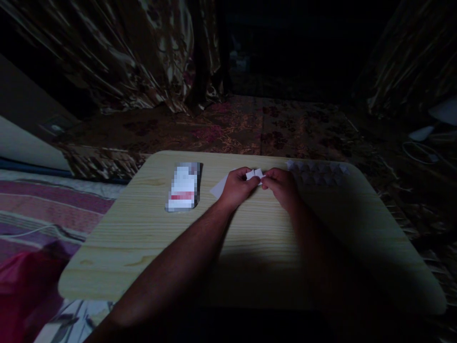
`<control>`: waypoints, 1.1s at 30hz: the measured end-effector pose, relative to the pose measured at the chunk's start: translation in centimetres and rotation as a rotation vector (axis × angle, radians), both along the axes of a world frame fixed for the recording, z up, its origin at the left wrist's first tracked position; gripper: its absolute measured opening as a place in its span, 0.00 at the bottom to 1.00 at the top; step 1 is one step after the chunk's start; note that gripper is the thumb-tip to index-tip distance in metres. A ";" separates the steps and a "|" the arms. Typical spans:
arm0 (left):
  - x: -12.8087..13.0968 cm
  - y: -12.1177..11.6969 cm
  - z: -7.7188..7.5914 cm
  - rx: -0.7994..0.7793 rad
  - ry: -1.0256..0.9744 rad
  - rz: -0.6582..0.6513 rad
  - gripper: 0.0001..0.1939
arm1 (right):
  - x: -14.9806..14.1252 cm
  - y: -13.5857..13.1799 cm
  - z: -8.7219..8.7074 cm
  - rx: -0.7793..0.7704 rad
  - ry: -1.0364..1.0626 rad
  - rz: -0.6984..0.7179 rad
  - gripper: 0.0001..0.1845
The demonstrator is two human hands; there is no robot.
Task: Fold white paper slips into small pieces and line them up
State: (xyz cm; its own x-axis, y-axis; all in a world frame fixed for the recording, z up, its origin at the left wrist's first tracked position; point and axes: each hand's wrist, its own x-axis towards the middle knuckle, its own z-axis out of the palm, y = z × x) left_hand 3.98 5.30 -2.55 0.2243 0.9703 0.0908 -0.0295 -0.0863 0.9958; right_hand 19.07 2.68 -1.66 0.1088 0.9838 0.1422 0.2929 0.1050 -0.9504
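Observation:
Between my two hands is a small piece of folded white paper (254, 175), held above the far part of the wooden table (250, 228). My left hand (238, 183) is closed on its left side, with the thumb on the near edge. My right hand (280, 183) pinches its right side with thumb and fingertips. Partly hidden behind my left hand lies a flat white sheet of paper (217, 189). To the right of my right hand, several small folded paper pieces (317, 172) sit in rows in dim light.
A phone (183, 186) with a blurred-out bright screen lies on the table's left side. Patterned fabric (221, 126) covers a surface behind the table, below hanging curtains (153, 52). A striped bedspread (53, 205) and red cloth (28, 281) are at the left. A white cable (421, 151) lies at the right.

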 end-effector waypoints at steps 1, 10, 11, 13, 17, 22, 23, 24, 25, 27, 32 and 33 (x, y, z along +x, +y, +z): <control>0.0 0.0 -0.1 -0.008 -0.007 -0.001 0.10 | 0.0 -0.1 0.1 -0.005 -0.002 -0.002 0.06; -0.3 0.0 -0.5 0.017 -0.007 -0.059 0.11 | 0.0 -0.1 -0.2 -0.009 -0.046 -0.017 0.07; -0.3 0.0 -0.4 0.021 -0.002 -0.063 0.11 | 0.1 -0.1 -0.2 -0.008 -0.045 -0.012 0.07; -0.3 -0.1 -0.2 0.025 0.006 -0.070 0.11 | 0.1 -0.2 -0.1 0.004 -0.037 0.005 0.07; -0.3 -0.3 0.1 0.013 0.005 -0.077 0.11 | 0.1 -0.6 0.4 0.017 -0.044 0.023 0.07; -0.2 -0.2 0.2 0.004 -0.074 -0.073 0.10 | 0.2 -1.1 0.9 -0.005 -0.030 0.007 0.09; -0.2 -0.2 0.2 -0.010 -0.113 -0.081 0.10 | 0.2 -1.2 0.9 0.002 -0.020 0.005 0.10; -0.2 -0.1 0.2 -0.027 -0.165 -0.088 0.12 | 0.2 -1.2 0.8 0.011 0.001 -0.012 0.10; -0.2 -0.1 0.3 -0.045 -0.218 -0.091 0.14 | 0.2 -1.2 0.6 0.013 0.016 -0.019 0.10; -0.2 -0.1 0.5 -0.088 -0.312 -0.095 0.17 | 0.2 -1.1 0.3 0.017 0.036 -0.035 0.10; -0.5 -0.4 1.1 -0.163 -0.426 -0.076 0.13 | 0.1 -1.0 0.1 0.013 0.115 -0.060 0.09; -0.5 -0.5 1.2 -0.163 -0.425 -0.075 0.13 | 0.1 -1.0 0.1 0.011 0.131 -0.055 0.09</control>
State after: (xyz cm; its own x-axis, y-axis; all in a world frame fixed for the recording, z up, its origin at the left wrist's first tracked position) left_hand 3.51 4.84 -1.35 0.2699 0.9622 0.0376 -0.4388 0.0881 0.8943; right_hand 19.18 1.69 -1.53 0.1810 0.9743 0.1341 0.1720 0.1028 -0.9797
